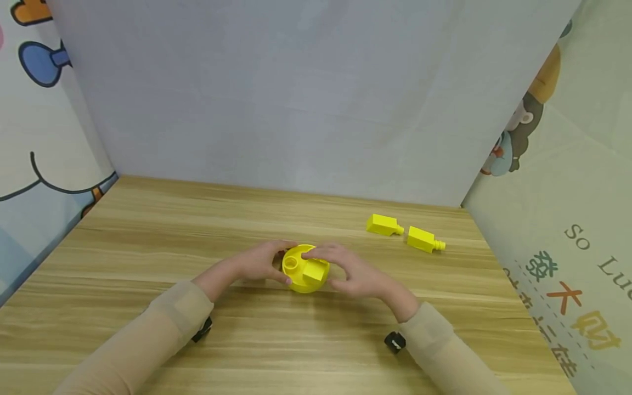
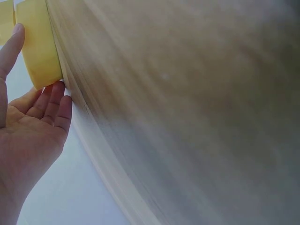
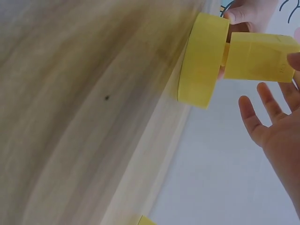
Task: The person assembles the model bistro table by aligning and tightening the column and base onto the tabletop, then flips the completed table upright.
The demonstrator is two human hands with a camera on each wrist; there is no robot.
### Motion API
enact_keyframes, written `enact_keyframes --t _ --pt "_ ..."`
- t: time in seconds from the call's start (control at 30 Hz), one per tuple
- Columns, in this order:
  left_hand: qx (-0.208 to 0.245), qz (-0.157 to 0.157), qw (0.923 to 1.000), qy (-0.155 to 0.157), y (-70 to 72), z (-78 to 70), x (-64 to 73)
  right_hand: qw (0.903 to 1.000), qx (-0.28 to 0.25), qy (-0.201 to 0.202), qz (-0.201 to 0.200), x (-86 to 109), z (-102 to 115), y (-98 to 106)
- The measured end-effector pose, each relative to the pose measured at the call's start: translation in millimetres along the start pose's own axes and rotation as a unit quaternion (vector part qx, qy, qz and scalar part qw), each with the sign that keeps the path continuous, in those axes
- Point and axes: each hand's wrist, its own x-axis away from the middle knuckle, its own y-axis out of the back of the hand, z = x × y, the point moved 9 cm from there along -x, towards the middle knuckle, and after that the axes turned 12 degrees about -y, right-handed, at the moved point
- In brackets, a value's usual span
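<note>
A round yellow base (image 1: 301, 286) with a raised rim sits flat on the table. My left hand (image 1: 259, 262) holds its left side, with the thumb on the near rim and the fingers curled round the far side. On the base's right half a yellow rectangular block (image 3: 260, 57) stands upright, its narrow neck toward the base. My right hand (image 1: 362, 274) grips this block near its top between thumb and fingers; the last fingers stay loose, apart from it. A ring-shaped socket (image 1: 290, 264) shows on the base's left. How deep the block's neck sits is hidden.
Two more yellow blocks with threaded ends, a left one (image 1: 382, 225) and a right one (image 1: 421, 239), lie on the wooden table (image 1: 222, 214) at the back right. A grey backdrop (image 1: 296, 109) rises behind; printed cloths flank both sides.
</note>
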Motion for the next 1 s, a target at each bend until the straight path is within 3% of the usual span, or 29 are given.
enact_keyframes --t 0.33,0.57,0.77,1.0 --pt "0.004 -0.002 1.0 0.006 0.5 0.5 1.4 0.9998 -0.005 -0.01 -0.015 -3.8 3.5 1.9" --pt "0.001 -0.002 1.0 0.007 0.9 0.4 1.6 0.9946 -0.017 -0.083 -0.061 -8.2 -7.8 3.1" --pt "0.002 -0.004 1.0 0.004 1.4 -0.9 0.7 0.979 -0.01 -0.165 -0.119 -12.0 -13.8 6.3" --pt "0.008 -0.003 0.9999 0.008 1.1 -1.6 0.6 0.9697 -0.01 -0.201 -0.139 -13.8 -13.3 6.1"
